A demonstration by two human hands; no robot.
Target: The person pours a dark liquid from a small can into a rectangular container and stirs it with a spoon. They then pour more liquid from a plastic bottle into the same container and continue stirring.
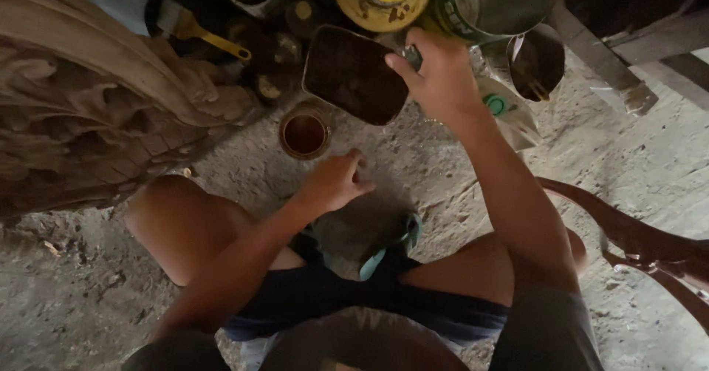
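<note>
Dark rectangular container (351, 74) tilted on dirt floor (413, 164), long axis running upper-left to lower-right, gripped at right edge by right hand (436, 75). Small round tin (304, 133) just below-left, nearer left hand (334, 182), loosely curled, holding nothing visible.

Dark shorts (347, 297), bare hands (336, 182).

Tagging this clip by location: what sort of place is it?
Likely a woodcarving or furniture-finishing workshop: carved wood panel, dusty concrete floor, tins of dark stain and a paintbrush.
</note>
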